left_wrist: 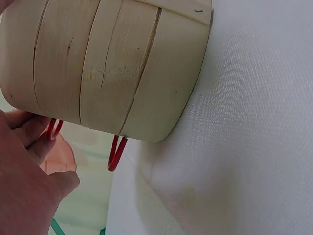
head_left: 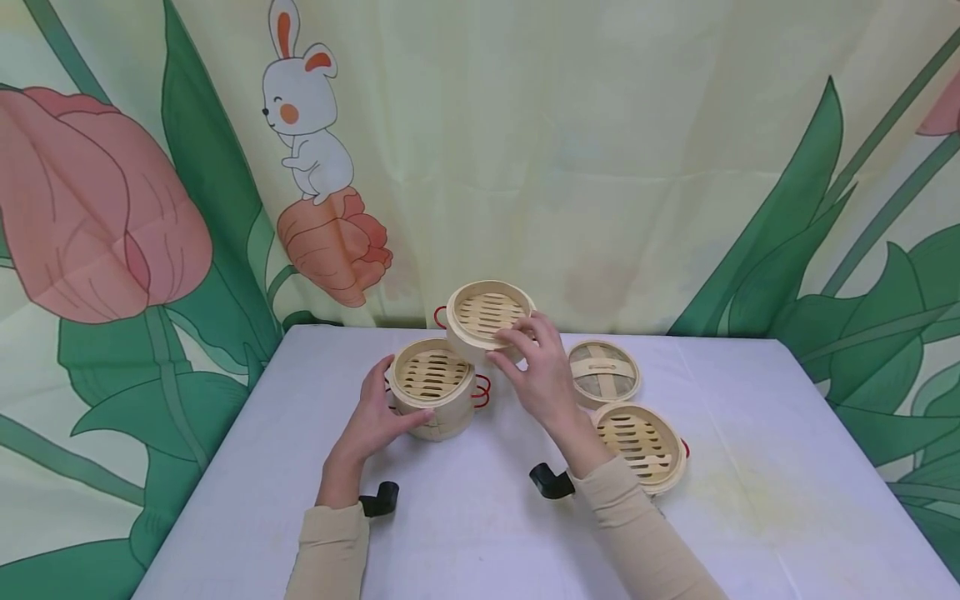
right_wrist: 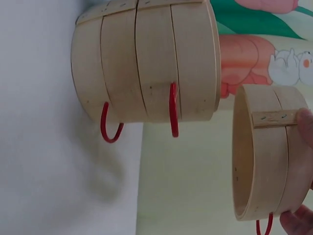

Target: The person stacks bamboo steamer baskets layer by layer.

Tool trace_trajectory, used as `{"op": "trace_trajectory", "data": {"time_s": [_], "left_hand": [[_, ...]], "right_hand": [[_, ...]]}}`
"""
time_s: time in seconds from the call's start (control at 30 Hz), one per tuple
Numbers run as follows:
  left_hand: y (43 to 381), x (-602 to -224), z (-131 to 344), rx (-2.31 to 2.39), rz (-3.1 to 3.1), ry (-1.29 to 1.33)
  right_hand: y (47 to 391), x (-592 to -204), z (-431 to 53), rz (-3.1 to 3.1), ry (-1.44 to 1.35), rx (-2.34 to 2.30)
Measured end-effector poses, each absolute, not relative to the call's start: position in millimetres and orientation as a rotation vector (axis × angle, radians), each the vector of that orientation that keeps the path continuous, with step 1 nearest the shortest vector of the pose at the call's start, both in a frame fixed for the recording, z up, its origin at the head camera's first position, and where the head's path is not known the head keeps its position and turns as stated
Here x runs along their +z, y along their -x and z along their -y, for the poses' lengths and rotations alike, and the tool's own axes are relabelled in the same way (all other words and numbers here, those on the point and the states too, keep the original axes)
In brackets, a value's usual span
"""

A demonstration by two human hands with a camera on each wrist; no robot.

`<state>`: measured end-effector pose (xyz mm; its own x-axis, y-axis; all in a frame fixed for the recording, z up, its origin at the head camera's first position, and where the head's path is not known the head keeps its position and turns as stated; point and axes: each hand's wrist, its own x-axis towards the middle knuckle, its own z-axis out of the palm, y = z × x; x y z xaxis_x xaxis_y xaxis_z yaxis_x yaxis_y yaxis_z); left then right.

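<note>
In the head view, my left hand [head_left: 372, 417] holds a stack of round bamboo steamer baskets [head_left: 442, 412], with the thumb across the front and the fingers at the left side. Red loop handles [right_wrist: 173, 110] stick out from its side. My right hand [head_left: 542, 367] pinches the near right rim of another steamer basket [head_left: 489, 310]. This one is raised and tilted, just above and behind the stack's right edge. In the right wrist view, a gap shows between the lifted basket [right_wrist: 266, 156] and the stack. The right palm is out of that view.
A woven steamer lid [head_left: 604, 375] lies right of centre on the white table [head_left: 750, 433]. In front of it, another slatted basket [head_left: 642, 446] is partly covered by the right forearm. Black wrist mounts [head_left: 551, 482] show beside both wrists. A printed curtain [head_left: 600, 167] hangs behind the table.
</note>
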<state>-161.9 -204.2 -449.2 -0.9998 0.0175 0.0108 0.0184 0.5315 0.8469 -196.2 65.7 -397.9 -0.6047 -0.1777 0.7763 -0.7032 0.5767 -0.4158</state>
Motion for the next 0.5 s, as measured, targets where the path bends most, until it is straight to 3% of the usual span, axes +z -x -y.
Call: {"op": "trace_trajectory", "data": {"time_s": [0.5], "left_hand": [[162.0, -449.2, 205.0, -1.544, 2.727, 0.044]], "right_hand": [[187.4, -395.2, -41.2, 2.092, -0.701, 0.965]]}}
